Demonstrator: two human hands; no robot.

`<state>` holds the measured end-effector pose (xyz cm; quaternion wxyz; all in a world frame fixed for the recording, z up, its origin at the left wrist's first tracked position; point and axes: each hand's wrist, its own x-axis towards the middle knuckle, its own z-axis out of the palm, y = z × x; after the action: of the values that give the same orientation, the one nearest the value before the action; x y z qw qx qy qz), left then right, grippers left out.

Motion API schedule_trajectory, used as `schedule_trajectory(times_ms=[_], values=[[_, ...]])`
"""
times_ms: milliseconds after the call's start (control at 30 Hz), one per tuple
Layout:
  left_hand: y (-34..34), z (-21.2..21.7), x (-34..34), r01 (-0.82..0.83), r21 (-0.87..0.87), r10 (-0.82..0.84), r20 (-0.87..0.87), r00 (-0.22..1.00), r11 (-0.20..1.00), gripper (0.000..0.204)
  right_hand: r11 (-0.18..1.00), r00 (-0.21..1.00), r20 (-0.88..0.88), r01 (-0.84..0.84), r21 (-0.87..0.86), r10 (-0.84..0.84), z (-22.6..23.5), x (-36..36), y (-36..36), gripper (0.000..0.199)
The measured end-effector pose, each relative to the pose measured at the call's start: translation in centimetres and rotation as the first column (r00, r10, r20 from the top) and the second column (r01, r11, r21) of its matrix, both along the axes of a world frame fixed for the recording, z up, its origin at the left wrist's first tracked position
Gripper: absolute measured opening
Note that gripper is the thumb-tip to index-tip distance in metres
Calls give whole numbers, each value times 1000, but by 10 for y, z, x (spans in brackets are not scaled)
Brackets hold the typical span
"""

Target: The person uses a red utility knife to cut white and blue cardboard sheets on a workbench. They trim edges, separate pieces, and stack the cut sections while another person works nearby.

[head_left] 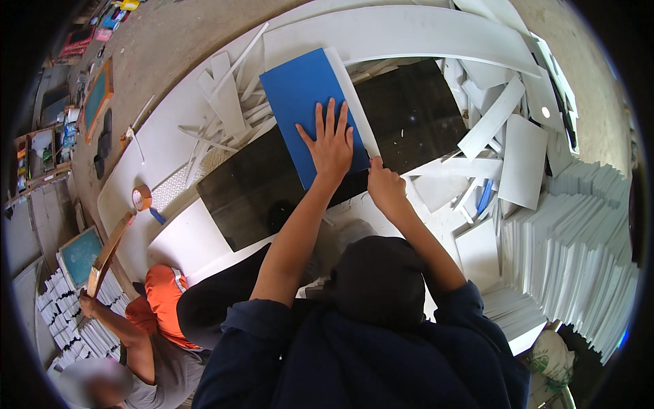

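A blue rectangular board (300,88) lies over a white board (351,102), whose edge shows as a long strip along the blue one's right side. Both rest across a dark, glossy panel (409,109). My left hand (332,146) presses flat on the blue board, fingers spread. At the near end of the white strip, my right hand (387,184) is closed in a fist; a thin, pale tip shows just ahead of it, but what it grips is mostly hidden by the fingers.
White offcuts (494,116) lie around the panel. Tall stacks of white sheets (579,238) stand at the right. A tape roll (142,198) sits on the white surface at the left. Nearby at lower left, a person's hand (88,303) holds a wooden piece (105,255).
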<state>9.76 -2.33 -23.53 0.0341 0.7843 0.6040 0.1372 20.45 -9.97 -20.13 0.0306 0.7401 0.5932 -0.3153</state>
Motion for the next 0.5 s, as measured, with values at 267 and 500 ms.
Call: schedule_trajectory(times_ms=[267,500], values=[[0,2,0,5,12,-5,-19,1000,1000,45,997,1000,8,-9,73,8,-4,2,-27,14],[0,3,0,11,13,-10,-18,1000,1000,46,997,1000,-20,2,73,-1,-8,5,-39,16]])
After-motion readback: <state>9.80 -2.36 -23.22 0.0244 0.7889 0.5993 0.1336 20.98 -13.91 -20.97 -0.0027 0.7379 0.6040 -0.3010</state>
